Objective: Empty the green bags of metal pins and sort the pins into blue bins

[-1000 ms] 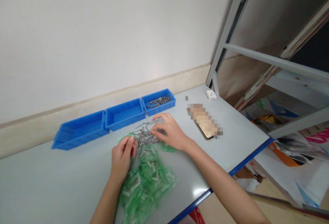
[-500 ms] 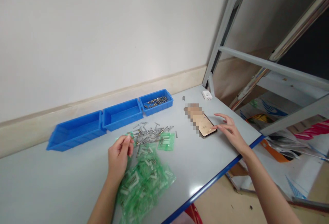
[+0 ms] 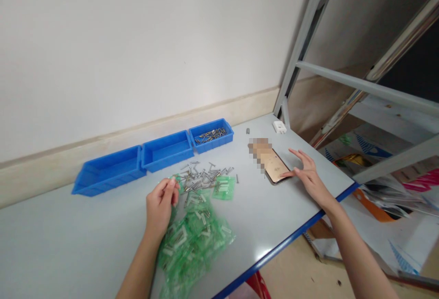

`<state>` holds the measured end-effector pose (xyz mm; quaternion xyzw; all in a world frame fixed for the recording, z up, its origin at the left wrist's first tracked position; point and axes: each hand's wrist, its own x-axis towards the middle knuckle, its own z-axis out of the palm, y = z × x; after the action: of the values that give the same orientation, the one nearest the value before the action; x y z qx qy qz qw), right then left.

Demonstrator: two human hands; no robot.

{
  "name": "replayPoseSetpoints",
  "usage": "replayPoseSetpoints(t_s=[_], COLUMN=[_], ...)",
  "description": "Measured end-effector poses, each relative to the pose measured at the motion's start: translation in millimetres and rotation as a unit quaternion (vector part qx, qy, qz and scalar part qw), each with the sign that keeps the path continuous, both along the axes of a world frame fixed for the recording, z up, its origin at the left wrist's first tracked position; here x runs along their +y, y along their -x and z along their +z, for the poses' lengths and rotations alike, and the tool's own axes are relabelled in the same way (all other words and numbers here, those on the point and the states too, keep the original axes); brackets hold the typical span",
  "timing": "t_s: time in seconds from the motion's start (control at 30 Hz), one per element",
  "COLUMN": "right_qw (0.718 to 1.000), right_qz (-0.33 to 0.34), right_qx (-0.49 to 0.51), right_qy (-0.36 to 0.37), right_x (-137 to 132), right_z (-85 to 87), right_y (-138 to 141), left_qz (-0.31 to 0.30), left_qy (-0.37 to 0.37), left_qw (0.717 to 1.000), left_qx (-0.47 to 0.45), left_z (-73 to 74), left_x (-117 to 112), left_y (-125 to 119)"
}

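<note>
while our left hand (image 3: 159, 210) hovered at the near edge of the loose metal pins (image 3: 202, 180), its fingers (image 3: 170, 187) pinched together on a green plastic packet (image 3: 176, 179). our right hand (image 3: 308, 178) rested on the grey table (image 3: 260, 216), fingers apart, just right of a gold phone (image 3: 276, 168). a heap of green packets (image 3: 194, 248) lay near us, and a flat green packet (image 3: 223, 188) lay beside the pins. three blue bins (image 3: 166, 152) stood at the far edge, more pins filling the rightmost bin.

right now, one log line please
left hand: pinching green plastic scrap | right hand: beside gold phone | loose metal pins: on grey table
</note>
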<state>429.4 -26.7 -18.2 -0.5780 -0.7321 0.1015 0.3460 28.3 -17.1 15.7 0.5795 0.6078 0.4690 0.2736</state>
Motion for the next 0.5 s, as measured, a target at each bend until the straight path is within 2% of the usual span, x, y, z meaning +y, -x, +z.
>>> replayPoseSetpoints(t_s=[0.17, 0.37, 0.5], right_qw=[1.0, 0.991, 0.993], right_qz=[-0.006, -0.108, -0.084], right_qx=[0.003, 0.06, 0.05], right_qy=[-0.007, -0.06, -0.068], right_x=[0, 17, 39], right_z=[-1.4, -1.1, -0.1], right_y=[1, -2, -3], left_qz=[0.001, -0.003, 0.0], left_qy=[0.002, 0.003, 0.005], left_qw=[1.0, 1.0, 1.0], left_qx=[-0.001, -0.003, 0.001], left_z=[2.1, 0.4, -1.0], left_x=[0, 0, 0], left_y=[-1, -1, 1])
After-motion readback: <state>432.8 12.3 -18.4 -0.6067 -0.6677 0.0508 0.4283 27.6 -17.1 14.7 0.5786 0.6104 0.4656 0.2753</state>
